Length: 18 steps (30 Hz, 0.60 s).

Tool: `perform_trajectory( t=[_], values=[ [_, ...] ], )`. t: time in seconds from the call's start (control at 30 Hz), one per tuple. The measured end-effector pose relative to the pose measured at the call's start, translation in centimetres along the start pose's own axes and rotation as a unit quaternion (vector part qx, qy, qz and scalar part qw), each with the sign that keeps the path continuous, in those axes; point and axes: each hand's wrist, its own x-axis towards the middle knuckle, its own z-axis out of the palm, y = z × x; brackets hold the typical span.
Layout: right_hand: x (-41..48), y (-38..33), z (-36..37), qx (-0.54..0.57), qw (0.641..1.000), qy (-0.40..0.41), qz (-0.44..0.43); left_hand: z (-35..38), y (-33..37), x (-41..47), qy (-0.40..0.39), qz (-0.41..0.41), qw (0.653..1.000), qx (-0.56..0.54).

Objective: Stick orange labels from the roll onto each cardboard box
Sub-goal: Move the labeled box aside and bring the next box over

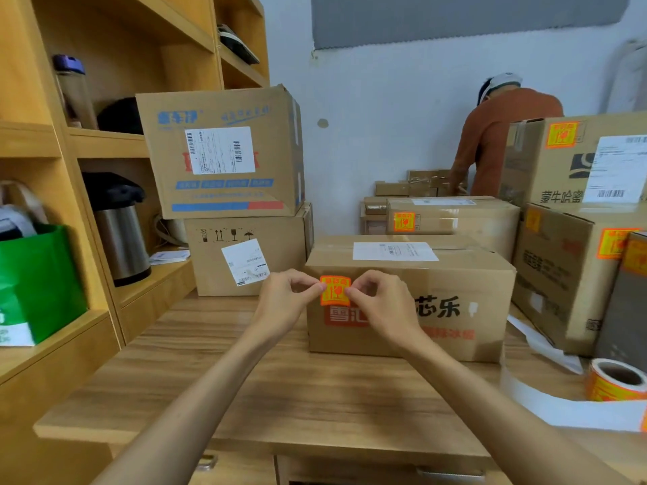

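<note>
Both forearms extended forward; left hand [283, 304] and right hand [383, 308] level, each curled, pinching one side of the label [335, 292].

Wooden shelving [105, 143] at left: purple-lidded bottle [72, 91] on the upper shelf, steel airpot [120, 239] lower, green bag [42, 274] near it. Wood-grain desk [315, 386] in foreground. Person in rust top [497, 134] at back wall, facing away.

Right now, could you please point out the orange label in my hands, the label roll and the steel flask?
orange label [335, 291], head view, printed face.
label roll [607, 387], head view, orange outer side.
steel flask [120, 243], head view, metal body.
</note>
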Motion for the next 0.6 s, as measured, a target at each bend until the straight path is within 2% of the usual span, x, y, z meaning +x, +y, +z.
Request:
perform_trajectory(
  t=[0.2, 0.6],
  values=[
    [0.4, -0.7, 2.0, -0.101, 0.994, 0.050, -0.014, 0.4, -2.0, 0.8, 0.042, -0.017, 0.998, 0.033],
    [0.8, -1.4, 3.8, -0.123, 0.988, 0.090, -0.013, 0.3, -2.2, 1.9, 0.093, -0.003, 0.989, 0.117]
  ],
)
